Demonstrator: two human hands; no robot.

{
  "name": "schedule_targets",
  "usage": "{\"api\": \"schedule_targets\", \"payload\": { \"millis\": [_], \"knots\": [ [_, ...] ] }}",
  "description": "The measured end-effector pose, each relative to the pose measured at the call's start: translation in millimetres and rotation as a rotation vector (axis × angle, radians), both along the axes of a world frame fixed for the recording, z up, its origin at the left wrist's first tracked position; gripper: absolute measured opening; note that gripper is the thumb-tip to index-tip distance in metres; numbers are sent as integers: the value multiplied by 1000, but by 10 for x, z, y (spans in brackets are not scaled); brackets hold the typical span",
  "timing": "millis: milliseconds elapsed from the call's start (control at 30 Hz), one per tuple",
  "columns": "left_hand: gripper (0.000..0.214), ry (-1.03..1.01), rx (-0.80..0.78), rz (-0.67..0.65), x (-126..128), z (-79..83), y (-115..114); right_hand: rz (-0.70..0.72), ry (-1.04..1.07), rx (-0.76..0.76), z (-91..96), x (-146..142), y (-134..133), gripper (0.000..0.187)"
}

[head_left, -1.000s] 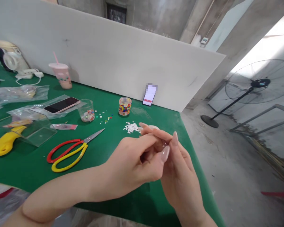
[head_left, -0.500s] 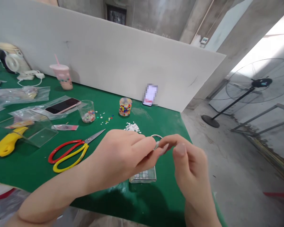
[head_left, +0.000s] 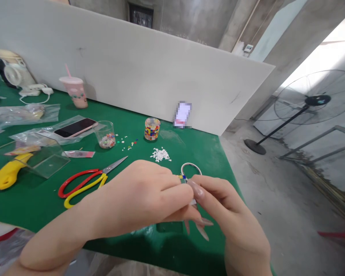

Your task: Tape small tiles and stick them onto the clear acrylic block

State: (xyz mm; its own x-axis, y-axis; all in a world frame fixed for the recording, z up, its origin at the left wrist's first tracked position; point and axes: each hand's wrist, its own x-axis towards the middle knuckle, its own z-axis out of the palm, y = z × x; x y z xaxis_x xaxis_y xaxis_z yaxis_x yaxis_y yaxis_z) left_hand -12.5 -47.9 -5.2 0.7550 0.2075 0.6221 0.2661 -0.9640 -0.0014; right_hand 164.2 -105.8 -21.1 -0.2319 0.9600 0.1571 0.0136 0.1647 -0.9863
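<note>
My left hand [head_left: 146,191] is closed around a small clear box with mosaic tiles, largely hidden behind its fingers. A few yellow and blue tiles [head_left: 182,177] show along the box's top edge, above the knuckles. My right hand [head_left: 230,207] meets the left at the box's right side, its thumb and forefinger pressed together there. Several fingertips with long nails [head_left: 202,231] stick out below; which hand they belong to is hard to tell. Just behind the hands lies a white ring [head_left: 191,165]. Beyond it is a pile of small white tiles [head_left: 161,154].
Red-and-yellow scissors [head_left: 89,184] lie left of my hands. Farther back stand a mosaic-covered jar [head_left: 152,129], a clear cup of tiles [head_left: 105,136] and a pink drink cup [head_left: 75,92]. A lit phone [head_left: 183,114] leans on the white panel [head_left: 132,69]. A clear case [head_left: 50,165] lies left.
My right hand has moved in and its thumb has closed toward the fingers. The box has turned, bringing coloured tiles into view. More of the white ring shows.
</note>
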Motion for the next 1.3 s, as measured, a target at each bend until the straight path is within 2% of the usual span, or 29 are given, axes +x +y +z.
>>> {"api": "schedule_targets", "payload": {
  "millis": [133, 300, 567, 700, 867, 1033, 1200, 1300],
  "knots": [
    [44, -31, -67, -9, -15, 7, -3, 20, 51, -58, 14, -30, -42, 36],
    [33, -24, -204, -54, -19, -20, 3, 80, 22, -11, -21, 5, -35, 37],
    [46, -121, -65, -4, 56, 9, -39, 98, -19, 12, 8, 4, -12, 39],
    [46, -141, -80, 1, 55, 18, -40, 109, 7, 20, -8, 0, -12, 42],
    [42, -149, -173, -3, 31, -2, -60, -1, -103, 155, -43, -4, -15, 42],
    [36, -131, -406, -40, 8, -11, -83, 106, -290, 179, 73, 95, 4, 44],
    [37, -102, -877, -109, 8, 29, -100, 160, -337, 203, 165, 151, 23, 46],
    [37, -139, -1068, -147, 24, 29, -91, 171, -309, 165, 151, 136, 28, 44]
  ]
}}
